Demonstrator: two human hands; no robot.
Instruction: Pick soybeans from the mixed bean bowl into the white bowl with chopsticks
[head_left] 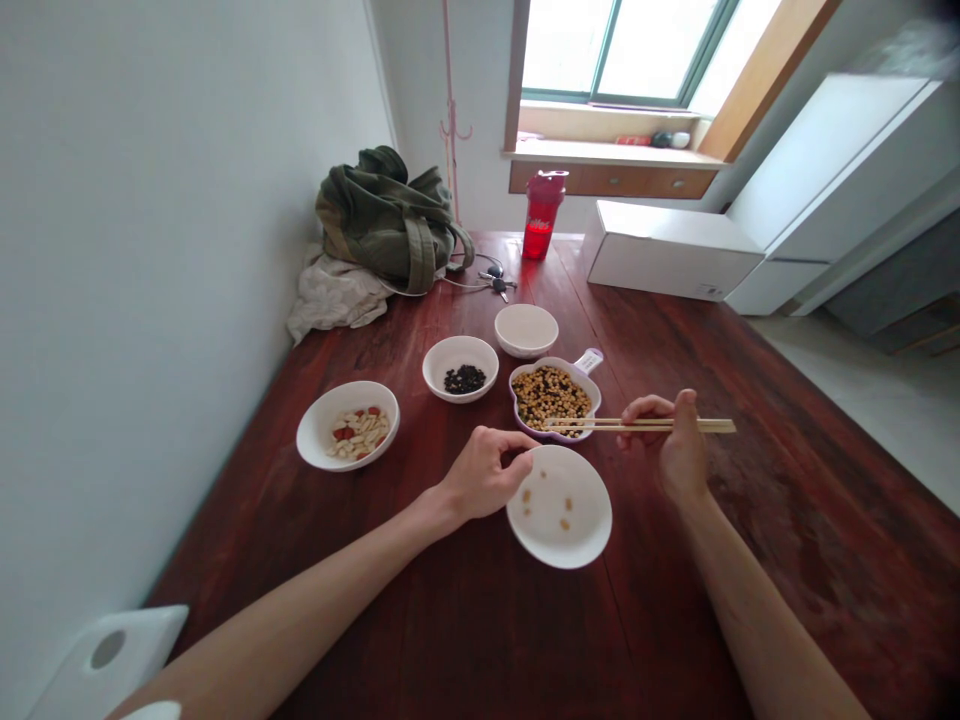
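Observation:
My right hand grips a pair of wooden chopsticks. Their tips reach over the purple-rimmed dish with a handle, at its near side, among mixed yellow and black beans. Whether the tips pinch a bean is too small to tell. Closed on the upper left rim of a white bowl, my left hand steadies it on the table. Several small yellowish pieces lie scattered inside that bowl.
To the left stand a white bowl of pale and red pieces and one of black beans. Behind are another white bowl, keys, a green bag, a red shaker bottle and a white box.

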